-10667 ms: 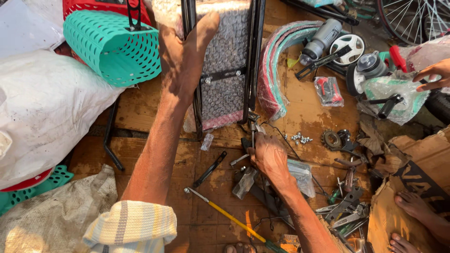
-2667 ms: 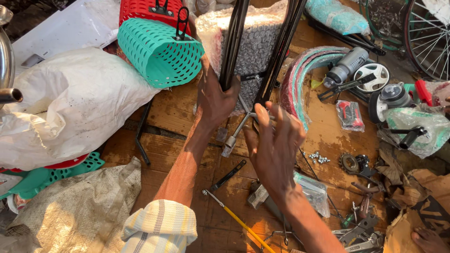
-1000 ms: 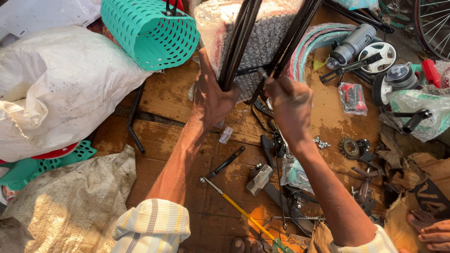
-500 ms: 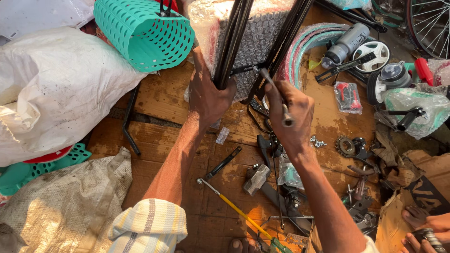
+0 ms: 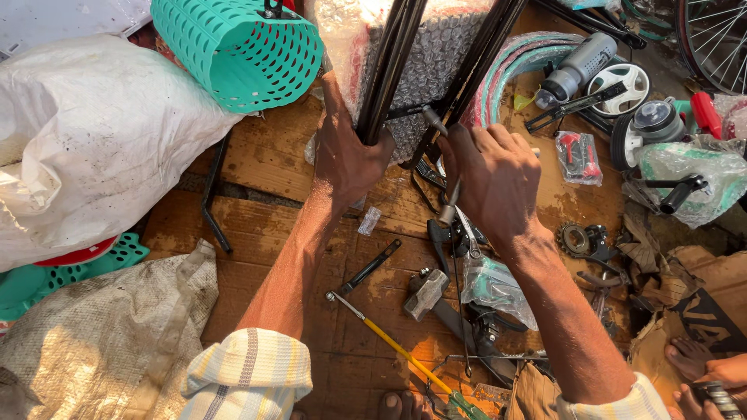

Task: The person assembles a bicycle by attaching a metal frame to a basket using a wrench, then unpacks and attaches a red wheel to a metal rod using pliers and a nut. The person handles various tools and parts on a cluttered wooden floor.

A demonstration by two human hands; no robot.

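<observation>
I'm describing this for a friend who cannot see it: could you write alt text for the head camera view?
Seen from above, a person's left hand grips a black metal frame wrapped in bubble wrap, while the right hand works a metal wrench at its lower end. Tools lie scattered on the wooden floor, with a teal plastic basket and white sacks to the left.

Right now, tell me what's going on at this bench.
A person steadies a black bicycle frame with the left hand, gripping its tubes. The right hand holds a metal socket wrench against the frame's lower end. Below them a hammer and a yellow-shafted screwdriver lie on the wooden boards.
</observation>
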